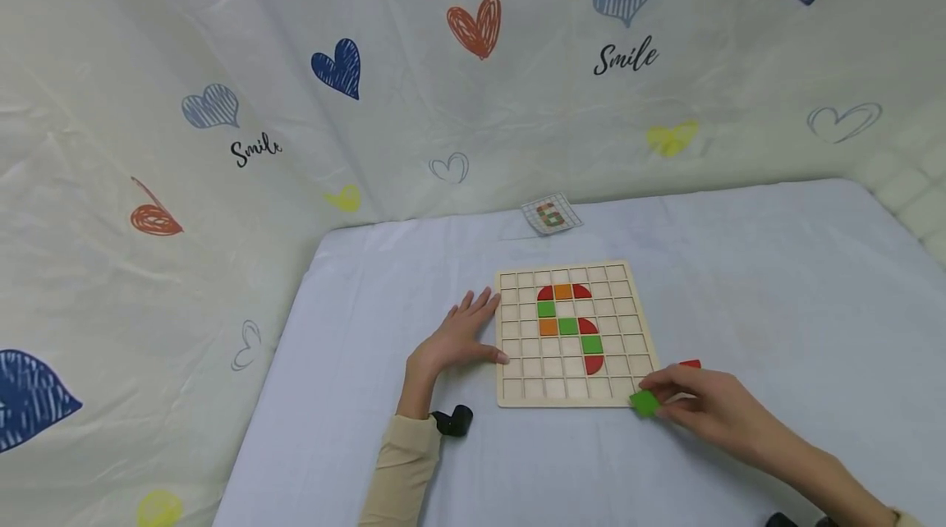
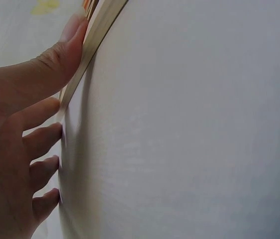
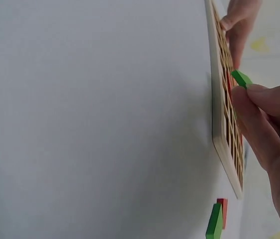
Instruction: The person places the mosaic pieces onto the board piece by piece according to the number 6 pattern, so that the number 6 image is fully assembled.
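Observation:
A wooden grid board (image 1: pixel 525 388) lies on the table, holding orange and green square tiles and red quarter-round tiles in its cells. At its left edge rests my left hand (image 1: pixel 456 336), fingers spread and thumb against the rim. My right hand (image 1: pixel 705 402) pinches a green tile (image 1: pixel 645 404) between thumb and fingers, above the board's near right corner. In the right wrist view the held tile appears tilted. Beyond that hand a red tile (image 1: pixel 691 364) is partly hidden on the table; the right wrist view shows a loose green tile (image 3: pixel 214 221) beside it.
At the back of the table lies a small pattern card (image 1: pixel 551 215) with a coloured grid figure. A white curtain (image 1: pixel 399 133) printed with hearts hangs behind and to the left. Black wrist gear (image 1: pixel 454 420) sits at the left wrist.

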Tool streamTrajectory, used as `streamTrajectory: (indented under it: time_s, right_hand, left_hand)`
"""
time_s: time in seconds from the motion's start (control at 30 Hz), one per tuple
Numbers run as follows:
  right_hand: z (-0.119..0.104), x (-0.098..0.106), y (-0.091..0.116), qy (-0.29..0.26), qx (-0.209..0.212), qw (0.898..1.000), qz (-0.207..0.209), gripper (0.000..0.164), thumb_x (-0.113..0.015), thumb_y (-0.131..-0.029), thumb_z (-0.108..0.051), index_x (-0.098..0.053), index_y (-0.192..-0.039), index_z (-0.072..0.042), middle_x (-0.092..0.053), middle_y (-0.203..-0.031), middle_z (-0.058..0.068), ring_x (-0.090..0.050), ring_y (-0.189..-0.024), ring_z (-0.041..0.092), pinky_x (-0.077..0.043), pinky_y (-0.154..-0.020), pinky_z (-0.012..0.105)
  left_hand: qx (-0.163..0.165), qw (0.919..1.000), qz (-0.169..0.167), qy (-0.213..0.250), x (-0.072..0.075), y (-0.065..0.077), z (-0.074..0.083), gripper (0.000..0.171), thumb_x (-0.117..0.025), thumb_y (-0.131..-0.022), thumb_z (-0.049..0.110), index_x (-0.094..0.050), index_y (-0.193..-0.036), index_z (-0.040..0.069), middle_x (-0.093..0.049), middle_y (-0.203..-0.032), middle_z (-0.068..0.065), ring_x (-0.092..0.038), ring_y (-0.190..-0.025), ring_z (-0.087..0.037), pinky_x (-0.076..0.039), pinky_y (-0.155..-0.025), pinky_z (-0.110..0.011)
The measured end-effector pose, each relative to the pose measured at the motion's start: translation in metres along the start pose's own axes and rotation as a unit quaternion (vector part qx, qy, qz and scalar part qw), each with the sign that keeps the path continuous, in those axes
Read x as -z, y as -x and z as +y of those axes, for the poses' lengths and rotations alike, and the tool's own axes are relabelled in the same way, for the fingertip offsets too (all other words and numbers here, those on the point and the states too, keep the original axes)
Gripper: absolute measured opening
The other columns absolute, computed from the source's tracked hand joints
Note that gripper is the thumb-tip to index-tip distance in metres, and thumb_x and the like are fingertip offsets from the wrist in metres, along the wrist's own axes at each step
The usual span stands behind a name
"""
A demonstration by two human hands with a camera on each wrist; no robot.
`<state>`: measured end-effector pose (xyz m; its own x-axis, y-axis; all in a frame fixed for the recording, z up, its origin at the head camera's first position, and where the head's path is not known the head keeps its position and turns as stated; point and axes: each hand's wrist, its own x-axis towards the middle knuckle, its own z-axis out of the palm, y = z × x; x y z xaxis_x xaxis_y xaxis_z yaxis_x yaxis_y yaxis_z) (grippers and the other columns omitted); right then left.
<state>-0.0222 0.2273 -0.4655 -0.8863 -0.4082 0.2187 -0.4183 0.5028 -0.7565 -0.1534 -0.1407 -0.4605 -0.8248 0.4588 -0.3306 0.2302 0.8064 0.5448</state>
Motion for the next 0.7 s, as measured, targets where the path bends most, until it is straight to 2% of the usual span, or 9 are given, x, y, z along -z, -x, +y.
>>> streamTrajectory:
  time_s: [0.2, 0.47, 0.7]
  right_hand:
    - [-0.006, -0.006, -0.014, 0.023, -0.03, 0.999, 0.004, 0.04, -0.082, -0.076, 0.009, -0.075, -0.11, -0.011, -0.077, -0.104, -0.001, -0.066, -0.086, -0.003, -0.061, -0.071, 0.019]
    - [-0.014, -0.016, -0.034, 0.02, -0.065, 0.998, -0.001, 0.032, -0.085, -0.077, 0.001, -0.076, -0.106, -0.009, -0.076, -0.1, -0.001, -0.063, -0.079, -0.004, -0.06, -0.069, 0.019]
    - [-0.014, -0.025, -0.049, 0.014, -0.024, 0.999, 0.017, 0.033, -0.089, -0.076, -0.001, -0.077, -0.105, -0.008, -0.074, -0.094, -0.005, -0.062, -0.077, -0.001, -0.06, -0.07, 0.021]
  left_hand:
    - [0.0, 1.0, 0.002, 0.002, 0.0, 0.0, 0.0, 0.105, -0.084, -0.085, 0.041, -0.021, -0.166, 0.019, -0.012, -0.174, -0.001, 0.001, -0.162, -0.028, -0.004, -0.131, -0.05]
    - [0.002, 1.0, -0.002, -0.002, 0.0, 0.0, -0.001, 0.105, -0.084, -0.085, 0.042, -0.021, -0.166, 0.019, -0.011, -0.174, -0.001, 0.001, -0.162, -0.027, -0.004, -0.131, -0.05]
    - [0.005, 1.0, -0.004, 0.001, 0.0, -0.001, -0.002, 0.105, -0.084, -0.085, 0.043, -0.021, -0.166, 0.019, -0.011, -0.174, 0.0, 0.001, -0.162, -0.027, -0.005, -0.131, -0.05]
